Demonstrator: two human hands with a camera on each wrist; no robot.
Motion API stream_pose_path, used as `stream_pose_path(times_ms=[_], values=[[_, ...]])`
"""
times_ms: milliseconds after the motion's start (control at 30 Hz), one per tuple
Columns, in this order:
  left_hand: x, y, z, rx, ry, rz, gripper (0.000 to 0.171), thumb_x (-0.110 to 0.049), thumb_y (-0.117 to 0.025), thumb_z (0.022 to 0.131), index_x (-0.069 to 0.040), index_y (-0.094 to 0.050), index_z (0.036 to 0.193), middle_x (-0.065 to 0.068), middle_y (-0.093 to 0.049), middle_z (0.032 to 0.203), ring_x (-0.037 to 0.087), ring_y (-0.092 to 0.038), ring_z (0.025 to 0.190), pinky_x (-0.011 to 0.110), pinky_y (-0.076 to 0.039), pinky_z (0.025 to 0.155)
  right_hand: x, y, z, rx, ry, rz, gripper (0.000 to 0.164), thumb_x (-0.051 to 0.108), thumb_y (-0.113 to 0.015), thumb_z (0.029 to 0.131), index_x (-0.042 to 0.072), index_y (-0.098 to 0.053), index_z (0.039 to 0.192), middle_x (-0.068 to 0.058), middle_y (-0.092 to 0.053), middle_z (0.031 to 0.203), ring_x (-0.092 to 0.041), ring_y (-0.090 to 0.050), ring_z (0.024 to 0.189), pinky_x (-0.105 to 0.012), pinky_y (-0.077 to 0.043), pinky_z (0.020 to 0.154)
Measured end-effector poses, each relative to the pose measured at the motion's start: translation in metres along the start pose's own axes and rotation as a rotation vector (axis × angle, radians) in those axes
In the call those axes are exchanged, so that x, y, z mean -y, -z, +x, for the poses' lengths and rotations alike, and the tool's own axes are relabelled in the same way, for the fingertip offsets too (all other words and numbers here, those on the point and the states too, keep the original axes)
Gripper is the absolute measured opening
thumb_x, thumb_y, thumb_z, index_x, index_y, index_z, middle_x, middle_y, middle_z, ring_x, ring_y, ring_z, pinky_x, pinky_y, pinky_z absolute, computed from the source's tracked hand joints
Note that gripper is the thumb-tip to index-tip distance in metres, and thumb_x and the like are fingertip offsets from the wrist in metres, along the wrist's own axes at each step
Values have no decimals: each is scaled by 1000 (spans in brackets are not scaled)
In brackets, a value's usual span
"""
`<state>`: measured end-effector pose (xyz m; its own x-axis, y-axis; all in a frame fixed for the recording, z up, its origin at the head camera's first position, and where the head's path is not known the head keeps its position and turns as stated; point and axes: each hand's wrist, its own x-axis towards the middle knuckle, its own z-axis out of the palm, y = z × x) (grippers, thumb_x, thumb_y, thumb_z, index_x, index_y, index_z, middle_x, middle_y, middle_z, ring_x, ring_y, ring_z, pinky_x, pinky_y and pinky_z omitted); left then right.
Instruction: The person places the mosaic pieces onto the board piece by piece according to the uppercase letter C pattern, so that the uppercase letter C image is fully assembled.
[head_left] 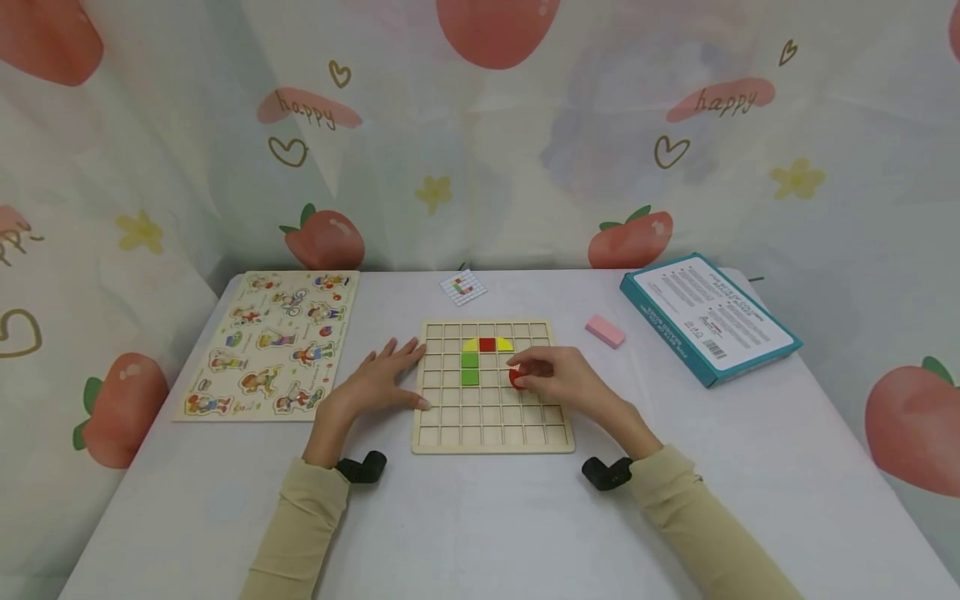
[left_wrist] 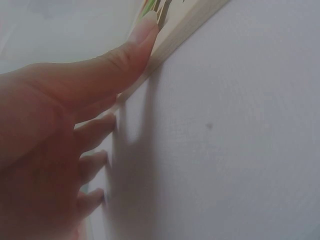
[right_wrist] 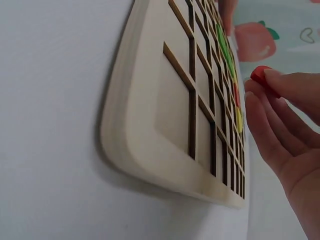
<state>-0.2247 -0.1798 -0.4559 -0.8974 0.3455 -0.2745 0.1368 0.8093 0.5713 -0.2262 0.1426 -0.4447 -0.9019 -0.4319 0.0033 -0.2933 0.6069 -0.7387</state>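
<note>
- Worktop point(head_left: 480, 525): white-covered, running across the lower frame in the head view.
- Grid board point(head_left: 450, 436): flat on the worktop, just below centre frame, between the hands.
- Right hand point(head_left: 567, 380): reaches in from lower right; thumb and finger pinch the red piece point(head_left: 516, 379).
- Left hand point(head_left: 378, 379): fingers spread, nothing grasped, laid against the board's left edge.
- Key relation: the red piece is over the board's right-middle cells, right of the two green tiles point(head_left: 470, 369) and below the right-hand yellow tile point(head_left: 506, 345). Right hand is at it; left hand is well apart. Long axis: cannot tell, fingers cover part.
- Head view: gives the piece's position across the cells, but not its height.
- Right wrist view: shows that height; piece appears raised, apart from the board surface.
- Left wrist view: shows the left thumb tip point(left_wrist: 145, 27) at the board's rim; red piece not visible there.
</note>
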Motion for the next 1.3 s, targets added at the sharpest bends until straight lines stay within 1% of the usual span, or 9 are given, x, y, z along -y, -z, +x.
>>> stream_pose_path(times_ms=[100,233,467,600,700,800,900,1100,1300], values=[[1,0,1,-6,-1,5,101,-39,-85,83,-12,-30,163,8,-18,172,38,-1,160,60,-1,129,3,-5,4,24,27,17,26,11,-76,92,9,-76,118,-4,-73,98,-17,-69,89,-36,-60,88],[1,-1,1,-5,4,5,101,-39,-85,83,-13,-30,163,7,-19,172,38,-1,160,60,-1,129,8,-11,10,44,40,35,24,9,-75,92,9,-77,116,-4,-74,100,-16,-70,88,-34,-60,88],[2,0,0,-1,15,-3,102,-39,-85,82,-14,-29,163,6,-18,173,36,0,161,58,0,129,14,-24,18,68,90,28,20,8,-73,94,7,-78,113,-5,-75,101,-14,-70,86,-30,-60,85],[2,-1,1,3,13,2,102,-40,-85,83,-14,-29,163,7,-18,173,37,0,161,59,0,129,20,-32,21,82,81,11,19,10,-74,94,8,-78,113,-1,-75,99,-13,-66,87,-27,-58,84],[2,0,1,4,9,5,101,-40,-85,83,-13,-29,163,7,-18,172,37,0,161,60,-1,129,24,-37,24,86,83,4,16,12,-76,93,10,-78,109,1,-75,97,-12,-64,87,-25,-57,82],[2,1,1,5,10,6,101,-39,-85,83,-13,-30,163,7,-18,172,37,0,161,59,-1,129,26,-41,27,89,96,-1,12,12,-77,93,12,-79,104,3,-75,96,-12,-63,87,-25,-55,81],[2,1,1,6,11,8,101,-40,-85,83,-14,-30,163,7,-18,172,37,-1,161,59,-1,129,26,-45,29,96,108,-19,9,12,-76,93,14,-79,101,5,-76,96,-12,-63,90,-27,-55,84],[2,0,2,8,10,2,101,-41,-85,83,-14,-29,163,7,-18,172,37,0,161,59,0,129,27,-47,31,110,112,-50,11,10,-74,94,11,-81,103,2,-77,101,-14,-65,95,-29,-56,87],[2,1,1,8,10,6,101,-40,-85,83,-14,-29,163,7,-18,172,37,0,161,58,0,129,28,-48,32,106,110,-71,10,9,-75,93,11,-82,101,1,-77,99,-11,-63,90,-25,-54,80]])
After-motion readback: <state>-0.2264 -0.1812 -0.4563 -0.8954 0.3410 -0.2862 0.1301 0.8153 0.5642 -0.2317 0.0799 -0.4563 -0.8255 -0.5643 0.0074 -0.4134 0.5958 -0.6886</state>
